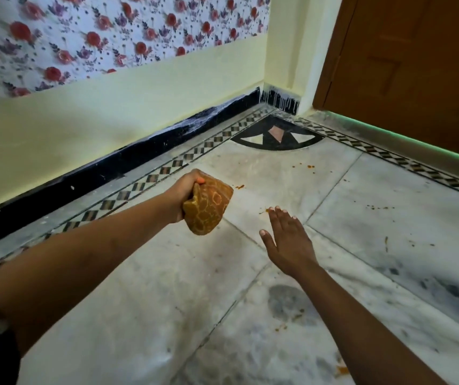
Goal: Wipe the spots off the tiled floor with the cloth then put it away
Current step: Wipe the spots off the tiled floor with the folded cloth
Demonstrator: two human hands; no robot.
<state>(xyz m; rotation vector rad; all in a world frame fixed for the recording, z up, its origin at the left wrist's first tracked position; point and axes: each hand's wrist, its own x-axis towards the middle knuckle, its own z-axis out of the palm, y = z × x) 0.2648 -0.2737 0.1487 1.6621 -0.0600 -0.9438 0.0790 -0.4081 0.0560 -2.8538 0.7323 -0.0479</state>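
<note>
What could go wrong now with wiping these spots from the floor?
The orange spots are scattered widely, some far right and near the bottom, so a few may be missed. The cloth is bunched in the left hand, so it may smear rather than lift. The right hand could touch a spot.

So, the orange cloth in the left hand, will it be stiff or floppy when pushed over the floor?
Probably floppy: the cloth is bunched into a soft lump in the left hand. It looks light. It may unfold once pressed on the tiled floor.
</note>
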